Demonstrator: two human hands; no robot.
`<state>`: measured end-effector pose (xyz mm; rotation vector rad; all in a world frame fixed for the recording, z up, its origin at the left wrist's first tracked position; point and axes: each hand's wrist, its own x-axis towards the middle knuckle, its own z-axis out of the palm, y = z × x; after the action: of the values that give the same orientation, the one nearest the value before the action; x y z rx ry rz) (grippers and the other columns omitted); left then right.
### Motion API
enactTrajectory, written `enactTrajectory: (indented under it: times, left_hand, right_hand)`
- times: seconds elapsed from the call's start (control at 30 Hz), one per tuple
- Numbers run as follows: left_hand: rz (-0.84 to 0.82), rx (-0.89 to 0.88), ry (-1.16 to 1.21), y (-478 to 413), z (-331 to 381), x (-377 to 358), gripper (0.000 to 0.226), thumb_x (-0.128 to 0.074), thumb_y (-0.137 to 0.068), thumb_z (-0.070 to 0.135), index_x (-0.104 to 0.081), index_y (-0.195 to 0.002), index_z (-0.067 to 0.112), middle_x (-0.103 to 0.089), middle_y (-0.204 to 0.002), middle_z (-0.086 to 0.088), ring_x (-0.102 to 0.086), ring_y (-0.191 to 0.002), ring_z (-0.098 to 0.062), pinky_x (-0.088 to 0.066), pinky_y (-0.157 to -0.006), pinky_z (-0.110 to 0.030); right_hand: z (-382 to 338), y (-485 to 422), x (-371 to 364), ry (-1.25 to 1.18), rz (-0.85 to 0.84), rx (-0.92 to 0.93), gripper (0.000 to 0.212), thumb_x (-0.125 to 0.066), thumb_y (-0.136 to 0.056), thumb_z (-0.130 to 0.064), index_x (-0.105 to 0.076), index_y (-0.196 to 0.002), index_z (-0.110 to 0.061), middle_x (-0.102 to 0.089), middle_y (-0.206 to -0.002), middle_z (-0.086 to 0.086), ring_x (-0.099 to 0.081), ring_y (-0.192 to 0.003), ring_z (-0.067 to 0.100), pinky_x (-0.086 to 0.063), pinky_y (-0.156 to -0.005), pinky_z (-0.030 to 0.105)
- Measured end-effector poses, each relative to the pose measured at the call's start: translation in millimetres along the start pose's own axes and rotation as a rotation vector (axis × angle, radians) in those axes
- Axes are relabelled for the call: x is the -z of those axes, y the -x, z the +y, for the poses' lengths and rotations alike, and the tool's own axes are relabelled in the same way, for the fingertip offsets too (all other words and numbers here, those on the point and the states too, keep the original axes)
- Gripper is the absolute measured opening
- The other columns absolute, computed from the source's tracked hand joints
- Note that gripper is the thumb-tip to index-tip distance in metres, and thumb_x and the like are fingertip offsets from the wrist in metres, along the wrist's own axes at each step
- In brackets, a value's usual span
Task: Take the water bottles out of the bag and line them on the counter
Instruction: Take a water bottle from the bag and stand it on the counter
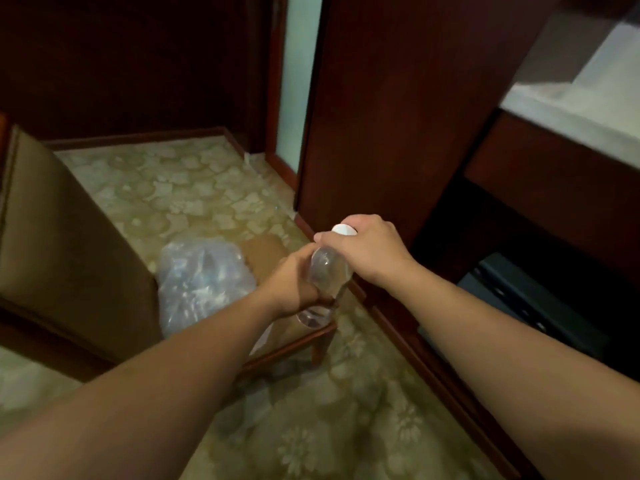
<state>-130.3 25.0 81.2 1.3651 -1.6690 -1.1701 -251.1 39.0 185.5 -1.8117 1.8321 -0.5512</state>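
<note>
A clear water bottle (327, 271) with a white cap hangs upright in the air above the chair seat, held by both hands. My right hand (363, 251) grips its top around the cap. My left hand (294, 285) wraps around its lower body from the left. A translucent plastic bag (201, 275) lies crumpled on the chair seat just left of the hands, with more bottles dimly visible inside.
The bag sits on a tan upholstered chair (69, 244) with a wooden frame. A dark wooden cabinet (381, 116) stands right behind the hands. A black box (540, 306) lies under the desk at right. Patterned carpet (329, 410) covers the floor.
</note>
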Motion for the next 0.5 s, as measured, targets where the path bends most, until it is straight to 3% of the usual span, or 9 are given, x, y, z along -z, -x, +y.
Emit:
enactTrajectory:
  times: [0.13, 0.23, 0.3, 0.37, 0.43, 0.5]
  left_hand:
    - [0.130, -0.046, -0.049, -12.1, 70.6, -1.5, 0.063, -0.088, -0.048, 0.015, -0.057, -0.102, 0.025, -0.066, -0.094, 0.002, -0.063, -0.090, -0.021, -0.052, -0.080, -0.033]
    - [0.215, -0.038, 0.041, -23.5, 114.8, 0.5, 0.064, -0.087, -0.035, 0.032, -0.057, -0.091, 0.025, -0.068, -0.090, 0.003, -0.066, -0.089, -0.021, -0.055, -0.084, -0.039]
    - [0.228, -0.054, 0.099, -31.4, 144.7, 0.6, 0.066, -0.086, -0.032, 0.038, -0.056, -0.089, 0.024, -0.069, -0.095, -0.001, -0.066, -0.093, -0.022, -0.054, -0.087, -0.041]
    - [0.214, -0.082, 0.153, -39.3, 173.9, -2.0, 0.065, -0.092, -0.042, 0.031, -0.052, -0.092, 0.019, -0.066, -0.099, -0.003, -0.064, -0.095, -0.022, -0.053, -0.087, -0.038]
    - [0.196, -0.100, 0.194, -45.8, 202.2, -4.9, 0.066, -0.091, -0.053, 0.026, -0.047, -0.101, 0.014, -0.062, -0.105, -0.005, -0.062, -0.099, -0.022, -0.050, -0.083, -0.034]
    - [0.159, -0.101, 0.250, -53.2, 227.8, -9.8, 0.071, -0.089, -0.059, 0.029, -0.043, -0.110, 0.011, -0.059, -0.110, -0.006, -0.061, -0.103, -0.024, -0.051, -0.086, -0.036]
  right_hand:
    - [-4.1, 6.5, 66.9, -0.038, 0.145, 0.002, 0.037, -0.047, -0.082, -0.044, -0.063, -0.111, -0.028, -0.069, -0.108, 0.008, -0.060, -0.104, 0.030, -0.048, -0.094, 0.042]
    - [11.1, 9.2, 103.8, -0.175, 0.223, 0.016, 0.040, -0.049, -0.082, -0.014, -0.066, -0.117, -0.020, -0.071, -0.106, 0.007, -0.062, -0.105, 0.023, -0.045, -0.098, 0.033]
    - [20.5, 18.0, 119.8, -0.156, 0.182, -0.007, 0.048, -0.046, -0.083, 0.006, -0.063, -0.124, -0.012, -0.068, -0.110, 0.008, -0.058, -0.095, 0.010, -0.042, -0.086, 0.018]
    - [23.4, 28.5, 123.5, -0.138, 0.116, -0.036, 0.057, -0.049, -0.083, 0.008, -0.054, -0.135, -0.016, -0.061, -0.106, 0.001, -0.053, -0.079, 0.001, -0.039, -0.071, 0.010]
    - [19.4, 33.0, 120.8, -0.172, 0.105, -0.037, 0.066, -0.057, -0.082, 0.001, -0.045, -0.141, -0.025, -0.059, -0.113, -0.006, -0.059, -0.091, 0.005, -0.044, -0.076, 0.012]
    - [11.9, 30.5, 120.9, -0.229, 0.174, -0.039, 0.072, -0.060, -0.081, -0.006, -0.034, -0.144, -0.028, -0.058, -0.129, -0.002, -0.059, -0.113, 0.017, -0.050, -0.092, 0.027]
